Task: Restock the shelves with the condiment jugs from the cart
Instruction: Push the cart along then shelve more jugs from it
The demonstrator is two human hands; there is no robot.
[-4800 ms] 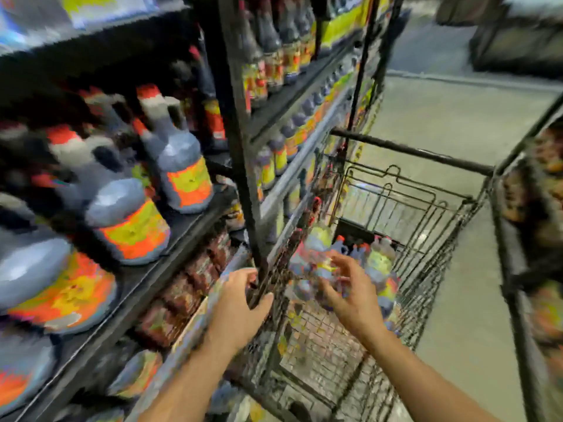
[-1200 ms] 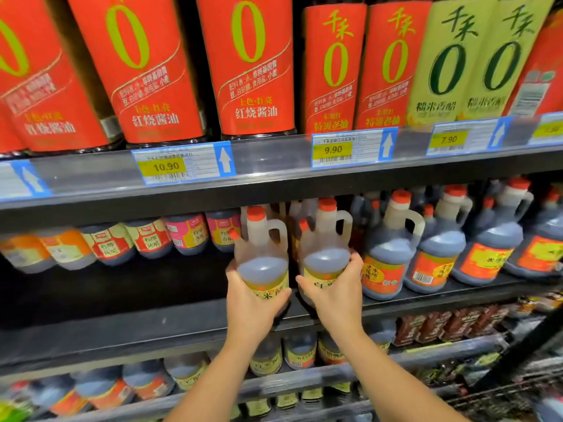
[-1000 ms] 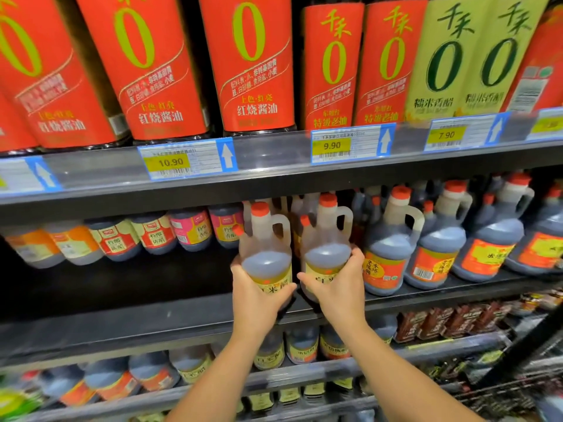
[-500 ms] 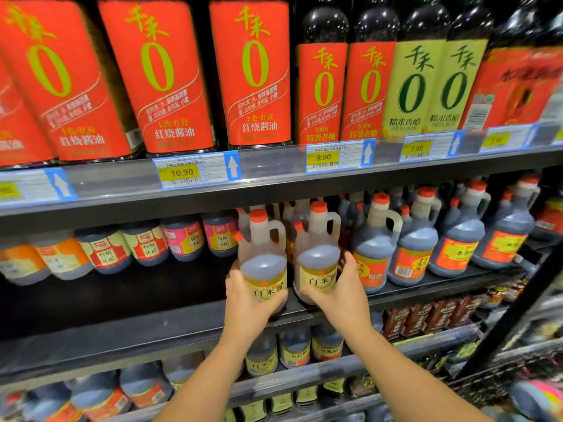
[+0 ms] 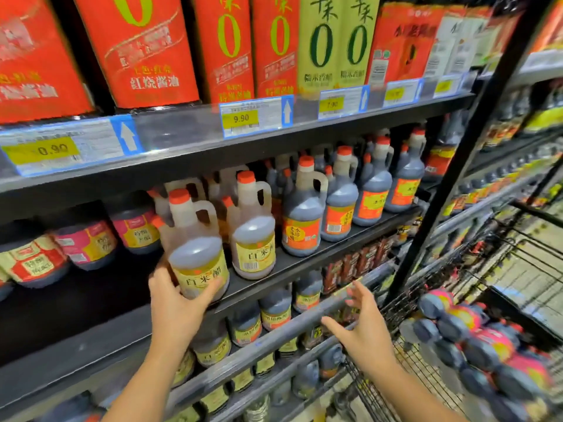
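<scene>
Supermarket aisle, dark middle shelf (image 5: pixel 91 306). Your left hand (image 5: pixel 175 303) grips pale yellow-label jug (image 5: pixel 198 263) low on body, fingers curled round its base, at shelf front edge; fully set down or not, cannot tell. Expect weight, sloshing liquid, slick smooth plastic; moulded handle by neck is surer hold. Second pale jug (image 5: pixel 254 239) stands upright just beside it on shelf: two pale jugs in front. Your right hand (image 5: pixel 365 327) holds nothing, fingers spread apart, below shelf. Four dark orange-label jugs (image 5: pixel 301 220) front row to right. Cart (image 5: pixel 518 257) far right, blurred jugs (image 5: pixel 475 345) inside, count unclear.
</scene>
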